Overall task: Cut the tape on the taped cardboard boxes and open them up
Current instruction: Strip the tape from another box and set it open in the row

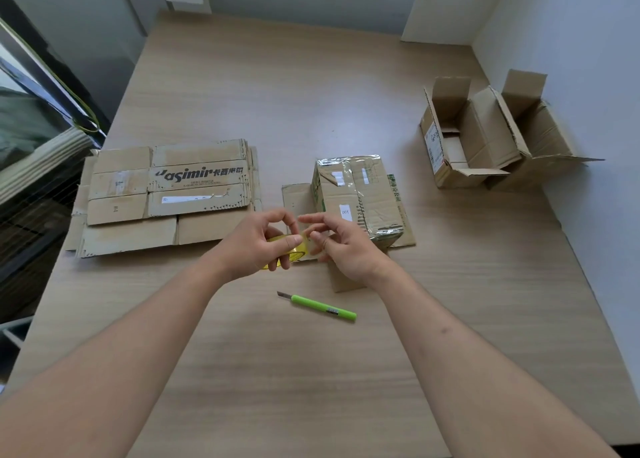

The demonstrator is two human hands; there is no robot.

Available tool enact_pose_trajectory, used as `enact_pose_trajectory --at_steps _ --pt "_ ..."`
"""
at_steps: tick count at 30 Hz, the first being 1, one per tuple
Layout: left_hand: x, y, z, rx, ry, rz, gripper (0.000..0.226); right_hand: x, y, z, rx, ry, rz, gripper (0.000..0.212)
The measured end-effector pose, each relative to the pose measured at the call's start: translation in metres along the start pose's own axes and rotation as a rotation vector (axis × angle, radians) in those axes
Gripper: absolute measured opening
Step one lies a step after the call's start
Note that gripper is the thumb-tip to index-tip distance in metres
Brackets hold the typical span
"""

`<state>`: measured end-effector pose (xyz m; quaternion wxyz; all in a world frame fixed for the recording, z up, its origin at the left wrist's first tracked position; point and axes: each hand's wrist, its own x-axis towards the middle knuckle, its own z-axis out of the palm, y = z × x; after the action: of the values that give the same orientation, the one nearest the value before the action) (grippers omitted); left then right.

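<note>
Taped cardboard box [356, 198] stands mid-worktop, shiny tape over its top and near end, a loose cardboard flap [298, 201] lying flat at its left side. Just in front of it the left hand [258, 246] curls its fingers round a yellow tape roll [298, 250], while the right hand [341, 250] meets the roll's edge with fingers bent; whether it pinches the tape cannot be told. Green utility knife [317, 306] lies on the worktop [311, 371] near the wrists, flattened boxes [166, 194] stacked left, two opened boxes [491, 135] far right.
</note>
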<state>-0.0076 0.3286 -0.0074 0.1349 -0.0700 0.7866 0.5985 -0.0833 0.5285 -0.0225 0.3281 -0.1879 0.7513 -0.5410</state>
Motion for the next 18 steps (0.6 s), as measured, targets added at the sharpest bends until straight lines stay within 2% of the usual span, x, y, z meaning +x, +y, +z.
enact_pose_trajectory --at_steps 4,10,18 --pt "-0.007 0.006 -0.006 0.028 -0.071 -0.002 0.012 -0.003 -0.007 0.001 -0.057 -0.051 0.011 0.021" --pt "-0.017 0.017 -0.011 0.035 -0.072 0.017 0.011 -0.013 -0.022 -0.001 -0.029 0.034 0.032 0.005" --pt "-0.020 0.026 -0.014 0.091 -0.035 0.046 0.011 -0.022 -0.040 -0.003 0.037 0.032 0.046 0.011"
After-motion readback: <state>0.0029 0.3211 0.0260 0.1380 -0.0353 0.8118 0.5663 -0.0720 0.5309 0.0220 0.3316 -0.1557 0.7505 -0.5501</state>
